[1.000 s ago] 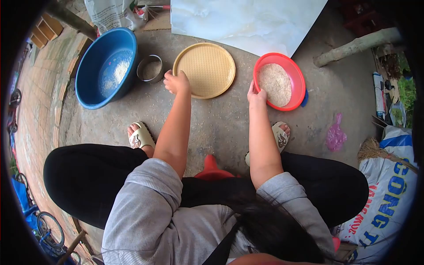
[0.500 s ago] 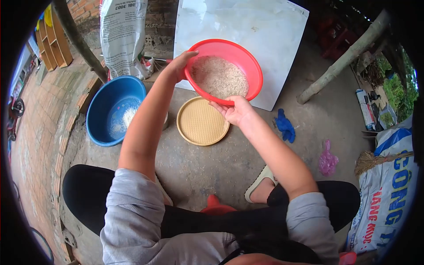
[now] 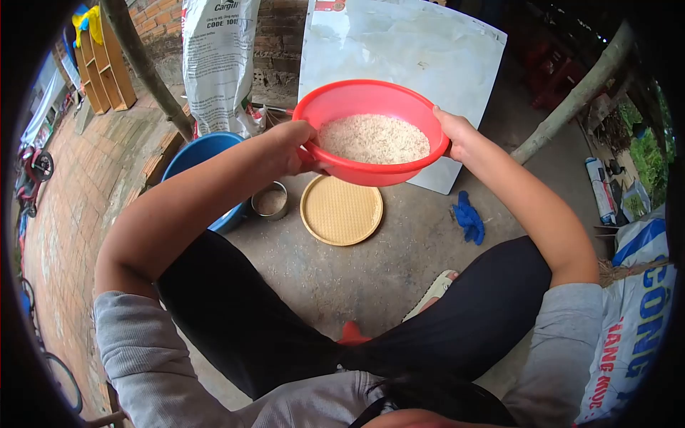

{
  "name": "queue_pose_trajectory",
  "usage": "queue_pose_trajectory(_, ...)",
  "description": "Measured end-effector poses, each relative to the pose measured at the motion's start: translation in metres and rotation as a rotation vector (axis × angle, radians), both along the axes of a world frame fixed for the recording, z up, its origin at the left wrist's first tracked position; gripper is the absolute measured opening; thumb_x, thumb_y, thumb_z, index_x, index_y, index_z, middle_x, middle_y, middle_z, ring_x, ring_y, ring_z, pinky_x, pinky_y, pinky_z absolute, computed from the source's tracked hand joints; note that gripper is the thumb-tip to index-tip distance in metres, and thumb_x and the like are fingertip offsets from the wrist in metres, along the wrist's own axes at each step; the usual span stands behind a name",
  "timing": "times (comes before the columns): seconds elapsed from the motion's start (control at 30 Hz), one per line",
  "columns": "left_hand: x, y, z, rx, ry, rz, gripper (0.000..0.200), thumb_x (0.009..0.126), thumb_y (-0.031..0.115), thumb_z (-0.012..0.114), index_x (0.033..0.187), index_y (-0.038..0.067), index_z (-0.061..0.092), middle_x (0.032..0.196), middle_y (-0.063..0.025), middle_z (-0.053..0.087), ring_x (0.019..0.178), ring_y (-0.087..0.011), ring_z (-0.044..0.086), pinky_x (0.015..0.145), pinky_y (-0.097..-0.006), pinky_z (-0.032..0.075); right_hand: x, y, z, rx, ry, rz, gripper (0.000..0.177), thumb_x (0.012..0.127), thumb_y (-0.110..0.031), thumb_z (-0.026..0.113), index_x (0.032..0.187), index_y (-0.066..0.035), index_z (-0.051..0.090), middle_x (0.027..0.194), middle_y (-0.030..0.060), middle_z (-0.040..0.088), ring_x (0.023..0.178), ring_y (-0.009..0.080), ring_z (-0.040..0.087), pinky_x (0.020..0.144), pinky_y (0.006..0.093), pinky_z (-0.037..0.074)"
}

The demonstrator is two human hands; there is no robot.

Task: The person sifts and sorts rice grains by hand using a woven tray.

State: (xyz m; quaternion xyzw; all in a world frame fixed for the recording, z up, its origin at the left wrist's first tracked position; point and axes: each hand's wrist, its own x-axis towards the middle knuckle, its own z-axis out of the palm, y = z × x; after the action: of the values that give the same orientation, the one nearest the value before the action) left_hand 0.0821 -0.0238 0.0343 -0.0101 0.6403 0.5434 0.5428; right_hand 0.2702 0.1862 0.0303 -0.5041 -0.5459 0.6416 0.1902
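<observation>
A red plastic basin (image 3: 371, 171) is held up off the ground in front of me, with pale rice-like grain (image 3: 374, 139) spread over its bottom. My left hand (image 3: 300, 146) is closed on the basin's left rim. On the opposite side my right hand (image 3: 457, 134) grips the right rim, thumb on top; its other fingers are mostly hidden. Below the basin lies a round woven bamboo tray (image 3: 341, 212) on the concrete floor. Left of that tray stands a small metal tin (image 3: 270, 202) with some grain-like stuff inside. My left forearm partly covers a blue basin (image 3: 203, 151).
A white board (image 3: 399, 53) leans behind the basin, beside a printed white sack (image 3: 217, 71). Wooden poles (image 3: 592, 85) rise at both sides. A blue cloth or glove (image 3: 468, 216) lies on the floor at right, and another large sack (image 3: 638, 321) stands nearby.
My right hand has moved from the basin's near rim to its right rim. The basin now sits more level and slightly right, and my knees have drawn inward.
</observation>
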Motion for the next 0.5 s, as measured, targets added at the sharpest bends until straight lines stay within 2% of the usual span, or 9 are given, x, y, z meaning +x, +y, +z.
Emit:
queue_pose_trajectory(0.03, -0.004, 0.005, -0.008, 0.131, 0.214, -0.024, 0.056, 0.075, -0.005, 0.044, 0.128, 0.007, 0.033, 0.108, -0.0163, 0.048, 0.089, -0.0314, 0.061, 0.066, -0.0477, 0.059, 0.002, -0.003, -0.011, -0.007, 0.000, 0.000, 0.035, 0.096, -0.035, 0.044, 0.107, -0.003, 0.054, 0.093, 0.0088, 0.063, 0.083, 0.0180, 0.062, 0.072, 0.0346, 0.052)
queue_pose_trajectory(0.07, -0.014, 0.012, -0.009, 0.278, 0.439, -0.043, 0.059, 0.074, -0.005, 0.045, 0.130, 0.010, 0.034, 0.106, -0.0148, 0.049, 0.086, -0.0300, 0.061, 0.062, -0.0452, 0.059, -0.002, -0.001, -0.021, 0.212, 0.064, 0.002, 0.037, 0.096, -0.036, 0.042, 0.106, -0.003, 0.054, 0.092, 0.0091, 0.063, 0.083, 0.0181, 0.062, 0.071, 0.0362, 0.052)
queue_pose_trajectory(0.1, -0.024, 0.014, 0.000, 0.293, 0.448, -0.031, 0.059, 0.074, -0.005, 0.045, 0.130, 0.010, 0.034, 0.106, -0.0148, 0.049, 0.086, -0.0300, 0.061, 0.062, -0.0452, 0.059, -0.007, -0.005, -0.016, 0.437, 0.127, 0.008, 0.039, 0.097, -0.038, 0.040, 0.105, -0.002, 0.054, 0.091, 0.0094, 0.063, 0.083, 0.0182, 0.062, 0.070, 0.0377, 0.052)
queue_pose_trajectory(0.13, -0.033, 0.013, 0.006, 0.334, 0.480, -0.049, 0.061, 0.073, -0.006, 0.046, 0.131, 0.013, 0.035, 0.104, -0.0131, 0.050, 0.087, -0.0286, 0.061, 0.062, -0.0442, 0.059, -0.008, -0.005, -0.008, 0.471, 0.176, 0.031, 0.043, 0.097, -0.040, 0.039, 0.103, 0.000, 0.055, 0.090, 0.0102, 0.063, 0.082, 0.0177, 0.063, 0.070, 0.0368, 0.052)
queue_pose_trajectory(0.27, -0.047, 0.018, -0.002, 0.288, 0.432, -0.061, 0.062, 0.072, -0.006, 0.047, 0.130, 0.016, 0.038, 0.098, -0.0094, 0.052, 0.078, -0.0223, 0.058, 0.059, -0.0374, 0.057, -0.005, -0.008, 0.024, 0.283, 0.123, 0.141, 0.043, 0.097, -0.039, 0.038, 0.101, 0.001, 0.055, 0.088, 0.0106, 0.063, 0.076, 0.0174, 0.063, 0.064, 0.0359, 0.053)
queue_pose_trajectory(0.33, -0.044, 0.025, -0.013, 0.207, 0.378, -0.045, 0.060, 0.073, -0.005, 0.046, 0.129, 0.017, 0.041, 0.094, -0.0084, 0.052, 0.067, -0.0194, 0.057, 0.053, -0.0324, 0.053, -0.004, -0.003, 0.008, 0.151, 0.099, 0.086, 0.042, 0.097, -0.038, 0.037, 0.099, 0.000, 0.054, 0.082, 0.0097, 0.062, 0.064, 0.0161, 0.063, 0.053, 0.0322, 0.052)
queue_pose_trajectory(0.37, -0.041, 0.026, -0.011, 0.220, 0.380, -0.049, 0.060, 0.073, -0.005, 0.046, 0.129, 0.017, 0.041, 0.094, -0.0084, 0.052, 0.067, -0.0194, 0.057, 0.053, -0.0324, 0.053, -0.011, 0.012, -0.018, 0.265, 0.083, 0.018, 0.042, 0.097, -0.039, 0.035, 0.101, -0.001, 0.053, 0.080, 0.0094, 0.062, 0.055, 0.0157, 0.061, 0.042, 0.0310, 0.049)
queue_pose_trajectory(0.43, -0.040, 0.024, -0.007, 0.386, 0.492, -0.046, 0.061, 0.074, -0.004, 0.045, 0.130, 0.020, 0.042, 0.095, -0.0085, 0.054, 0.072, -0.0184, 0.060, 0.054, -0.0325, 0.054, -0.007, 0.006, -0.007, 0.361, 0.112, 0.121, 0.044, 0.097, -0.041, 0.036, 0.109, -0.001, 0.052, 0.091, 0.0099, 0.063, 0.072, 0.0164, 0.065, 0.058, 0.0340, 0.055)
queue_pose_trajectory(0.5, -0.041, 0.024, -0.012, 0.385, 0.479, 0.019, 0.059, 0.074, -0.005, 0.045, 0.128, 0.018, 0.045, 0.094, -0.0077, 0.055, 0.069, -0.0176, 0.059, 0.053, -0.0312, 0.054, -0.012, 0.002, 0.003, 0.323, 0.096, 0.156, 0.043, 0.098, -0.038, 0.036, 0.105, 0.000, 0.053, 0.089, 0.0109, 0.063, 0.071, 0.0169, 0.063, 0.058, 0.0337, 0.053)
